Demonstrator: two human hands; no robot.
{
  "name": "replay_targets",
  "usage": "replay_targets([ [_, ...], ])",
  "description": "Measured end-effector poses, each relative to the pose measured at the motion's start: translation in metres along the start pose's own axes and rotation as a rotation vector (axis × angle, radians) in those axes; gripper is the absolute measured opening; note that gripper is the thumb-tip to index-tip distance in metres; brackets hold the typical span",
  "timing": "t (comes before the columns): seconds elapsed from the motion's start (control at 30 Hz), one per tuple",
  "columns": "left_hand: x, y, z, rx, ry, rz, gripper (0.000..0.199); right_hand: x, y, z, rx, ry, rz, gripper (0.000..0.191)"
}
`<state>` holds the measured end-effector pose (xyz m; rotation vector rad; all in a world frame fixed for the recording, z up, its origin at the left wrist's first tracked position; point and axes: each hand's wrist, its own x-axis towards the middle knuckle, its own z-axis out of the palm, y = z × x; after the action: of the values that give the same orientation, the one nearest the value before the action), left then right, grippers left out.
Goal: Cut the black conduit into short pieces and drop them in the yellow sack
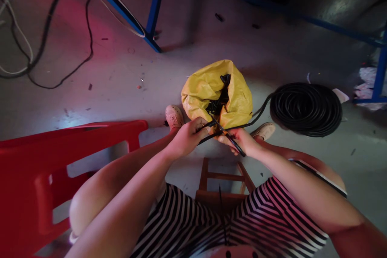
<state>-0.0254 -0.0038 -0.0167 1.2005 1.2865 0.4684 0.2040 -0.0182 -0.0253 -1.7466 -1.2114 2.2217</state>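
In the head view, which is the only one, I watch a person who sits with both hands at the middle of the frame, and there the black cable (210,137) crosses under the cutting tool (237,147), just below the mouth of the yellow bag (238,107). For doing this step well, I would advise to hold the cable straight and a little tight, to set it deep between the blades near the pivot, and to keep the left fingertips away from the edge; it seems also good to stay over the bag, where black pieces (216,106) are lying. About the grip: the left hand (190,135) is closed around the cable, and a second dark length shows between its fingers, but whether this is cable or tool I cannot tell. The right hand (240,139) is wrapped about the tool's handle, with the cable passing beside its fingers; how wide the blades are parted, I cannot see clearly. From this hand the cable runs to the black coil (305,109) at the right of the frame, which lies on the floor (121,88)
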Motion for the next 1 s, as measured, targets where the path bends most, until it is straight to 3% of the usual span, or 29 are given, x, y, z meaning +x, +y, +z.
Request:
replay_targets([
  [0.17, -0.007, 0.012, 0.011, 0.056, -0.104, 0.082, 0.024, -0.005, -0.018, -0.004, 0.178, 0.12, -0.245, 0.05],
  [0.3, -0.01, 0.022, 0.014, 0.153, -0.241, 0.114, 0.023, -0.011, -0.028, -0.008, 0.27, 0.083, -0.264, 0.048],
  [0.43, -0.008, 0.025, 0.003, 0.14, -0.338, 0.095, 0.034, -0.014, -0.034, -0.022, 0.393, 0.174, -0.321, 0.046],
  [0.63, -0.008, 0.025, -0.001, -0.129, -0.178, 0.1, 0.038, -0.012, -0.033, -0.039, 0.237, 0.315, -0.374, 0.061],
  [0.87, -0.005, 0.022, -0.005, -0.322, 0.076, 0.185, 0.029, -0.019, -0.008, -0.017, 0.099, 0.141, -0.416, 0.071],
  [1.0, -0.005, 0.026, -0.004, -0.267, 0.154, 0.197, 0.029, -0.024, -0.005, -0.005, 0.063, 0.063, -0.42, 0.069],
])
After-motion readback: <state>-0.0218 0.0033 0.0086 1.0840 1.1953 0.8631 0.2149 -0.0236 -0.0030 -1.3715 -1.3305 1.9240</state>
